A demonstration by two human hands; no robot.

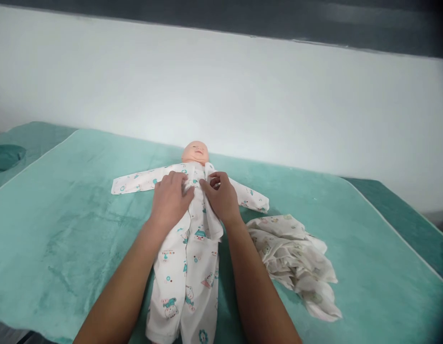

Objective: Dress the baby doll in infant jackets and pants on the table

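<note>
A baby doll (pixel 195 152) lies on its back, dressed in a white printed baby shirt (pixel 214 224) with long sleeves spread to both sides. Matching printed pants (pixel 201 279) cover its legs. My left hand (pixel 171 198) rests on the chest of the shirt, thumb and fingers apart. Across from it, my right hand (pixel 221 196) has curled fingers at the front flap of the shirt, whose lower corner hangs loose over the pants. The fabric right under my right fingertips is partly hidden.
A crumpled white printed cloth (pixel 295 260) lies right of the doll. Everything rests on a green padded sheet (pixel 81 215), with a white wall (pixel 243 95) behind it. A darker green item (pixel 6 156) sits at the far left.
</note>
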